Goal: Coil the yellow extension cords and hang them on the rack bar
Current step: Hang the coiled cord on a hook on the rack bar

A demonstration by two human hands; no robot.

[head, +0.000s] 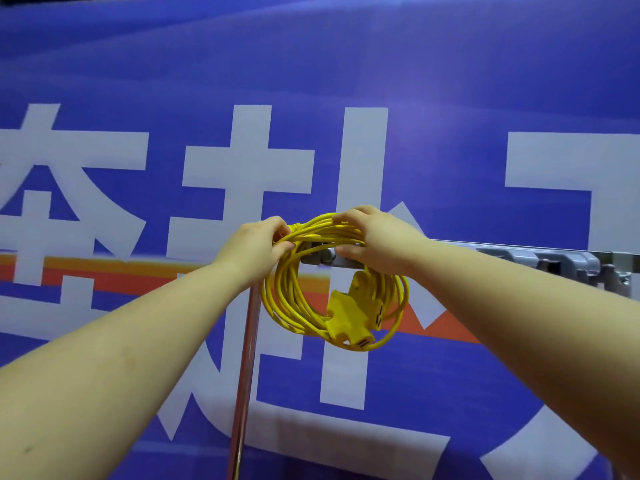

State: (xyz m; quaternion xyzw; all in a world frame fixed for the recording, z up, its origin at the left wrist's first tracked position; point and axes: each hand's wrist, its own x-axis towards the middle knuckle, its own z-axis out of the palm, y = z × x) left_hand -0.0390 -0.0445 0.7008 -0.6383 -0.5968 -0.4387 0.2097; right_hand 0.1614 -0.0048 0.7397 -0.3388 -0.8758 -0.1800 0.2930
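Note:
A coiled yellow extension cord [294,296] hangs in a round bundle at the left end of the grey rack bar [512,254]. Its yellow multi-outlet socket [349,317] dangles at the lower right of the coil. My left hand [256,247] grips the top left of the coil, fingers curled round the strands. My right hand [374,237] holds the top right of the coil, fingers over the strands and thumb underneath by the bar's end. The bar's end is partly hidden behind the coil and my right hand.
A shiny metal upright pole [244,386] stands below the coil, running down to the bottom edge. A large blue banner [433,98] with white characters and an orange stripe fills the background close behind the rack.

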